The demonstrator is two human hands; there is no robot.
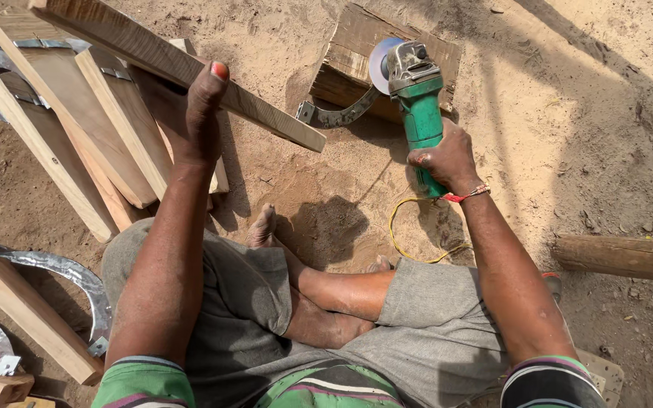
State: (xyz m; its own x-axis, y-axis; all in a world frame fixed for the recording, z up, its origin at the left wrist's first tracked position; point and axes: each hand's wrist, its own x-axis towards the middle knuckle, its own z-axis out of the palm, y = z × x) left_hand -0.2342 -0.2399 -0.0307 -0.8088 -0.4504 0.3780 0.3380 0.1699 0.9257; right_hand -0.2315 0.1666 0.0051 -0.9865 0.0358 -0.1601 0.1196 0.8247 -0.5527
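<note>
Down here, much is cut off: the plank [183,72] runs out past the top edge, so I cannot see its far end, and my palm under it is hidden too. The stack of handles [77,136] at the upper left is partly covered by my arm, and their curved blades [69,276] slip out of sight at the left edge. My left hand [194,113] is clenched round the plank, thumb over its upper face, holding it slanted above the sand [568,113]. My right hand [447,160] is wrapped tight round the green grinder [421,106], near its tail; the fingers are mostly hidden behind the body. The grinder's disc [382,64] sits just by a wooden block [357,45] lying on the sand near the top edge, but I cannot tell whether they touch. A yellow cord [402,242] trails over the sand beside my crossed legs. A log [621,257] lies at the right edge.
</note>
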